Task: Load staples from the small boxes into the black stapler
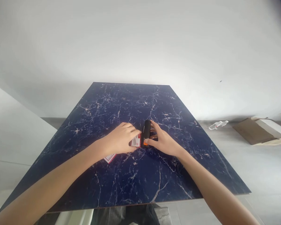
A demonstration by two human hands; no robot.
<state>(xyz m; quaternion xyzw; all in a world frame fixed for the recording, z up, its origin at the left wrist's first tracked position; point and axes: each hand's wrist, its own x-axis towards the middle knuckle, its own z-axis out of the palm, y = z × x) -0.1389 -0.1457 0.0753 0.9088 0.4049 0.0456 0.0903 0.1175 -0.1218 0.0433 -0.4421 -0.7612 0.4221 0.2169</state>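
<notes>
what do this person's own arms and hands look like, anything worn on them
The left hand and right hand are ungloved, with no watch or bracelet showing at either wrist. The slender, tapering left forearm and right forearm show no sleeves. Rings can't be ruled out.

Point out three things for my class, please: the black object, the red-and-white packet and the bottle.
Black object (146,132): head view, on the middle of its dark body.
Red-and-white packet (136,141): head view, on its exposed printed face.
Bottle (216,125): head view, on its clear side.
</notes>
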